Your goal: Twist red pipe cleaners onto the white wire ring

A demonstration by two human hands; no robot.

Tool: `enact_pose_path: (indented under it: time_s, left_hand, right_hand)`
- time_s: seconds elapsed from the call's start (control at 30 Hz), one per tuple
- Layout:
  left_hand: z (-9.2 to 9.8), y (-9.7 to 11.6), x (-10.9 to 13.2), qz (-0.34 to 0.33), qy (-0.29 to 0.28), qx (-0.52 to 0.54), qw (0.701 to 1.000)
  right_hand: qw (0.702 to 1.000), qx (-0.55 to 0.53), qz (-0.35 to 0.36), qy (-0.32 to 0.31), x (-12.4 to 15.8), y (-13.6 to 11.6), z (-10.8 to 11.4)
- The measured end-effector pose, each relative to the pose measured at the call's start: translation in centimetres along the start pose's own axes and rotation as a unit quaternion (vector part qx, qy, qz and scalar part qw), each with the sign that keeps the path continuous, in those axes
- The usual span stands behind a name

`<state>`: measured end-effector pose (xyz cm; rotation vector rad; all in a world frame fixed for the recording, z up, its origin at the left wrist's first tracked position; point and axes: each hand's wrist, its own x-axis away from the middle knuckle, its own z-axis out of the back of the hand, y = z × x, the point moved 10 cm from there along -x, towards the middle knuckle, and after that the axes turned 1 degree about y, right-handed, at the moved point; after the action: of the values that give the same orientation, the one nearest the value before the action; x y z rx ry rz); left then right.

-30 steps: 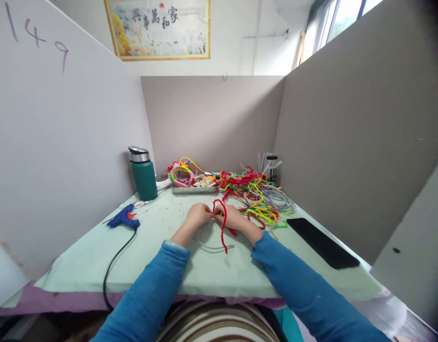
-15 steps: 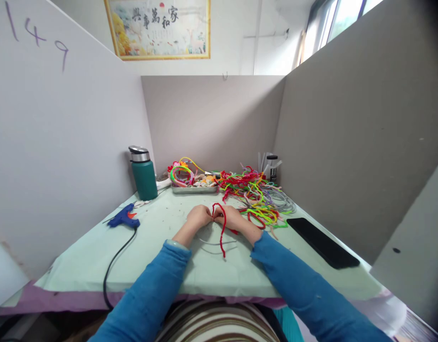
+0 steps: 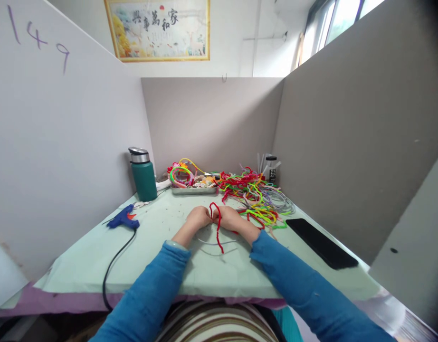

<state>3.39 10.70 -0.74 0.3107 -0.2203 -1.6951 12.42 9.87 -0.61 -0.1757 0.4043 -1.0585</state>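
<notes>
A red pipe cleaner [image 3: 219, 235] is pinched between my two hands at the middle of the table. It arches up from the fingertips, and its loose end hangs down toward me. My left hand [image 3: 198, 217] is closed on it from the left, and my right hand [image 3: 226, 218] is closed on it from the right, fingertips almost meeting. The fingers partly hide the pinched stretch. Beneath the hands, a thin grey wire or band [image 3: 208, 243] lies curved on the table cover.
A blue glue gun [image 3: 123, 217] with a black cord lies left, near a green bottle [image 3: 144, 180]. A metal tray [image 3: 194, 191] stands at the back, beside a heap of coloured pipe cleaners [image 3: 243, 183]. A black phone [image 3: 320, 242] lies right. Grey partitions [image 3: 212, 118] enclose the table.
The arched red pipe cleaner has shifted slightly left, its loose end moving a little up and left. Both hands keep their pinch, the right one edging left.
</notes>
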Motion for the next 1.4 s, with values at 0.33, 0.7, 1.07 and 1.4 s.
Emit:
enact_pose_path:
  time_s: [0.33,0.7,1.07,1.4]
  left_hand:
    - [1.4,0.4,-0.7,-0.061,0.074,0.067,0.993]
    - [4.2,2.5,0.6,-0.143,0.169,0.121,0.968]
    - [3.7,2.0,0.2,-0.125,0.155,0.124,0.972]
    - [4.3,2.4,0.8,-0.129,0.166,0.121,0.970]
  right_hand:
    - [0.990,-0.124,-0.001,0.071,0.1,1.0,1.3]
    - [0.877,-0.473,-0.071,0.043,-0.3,2.9,0.2]
    - [0.920,-0.377,-0.017,0.102,-0.5,2.7,1.6]
    - [0.903,-0.418,-0.057,0.084,-0.1,2.4,1.3]
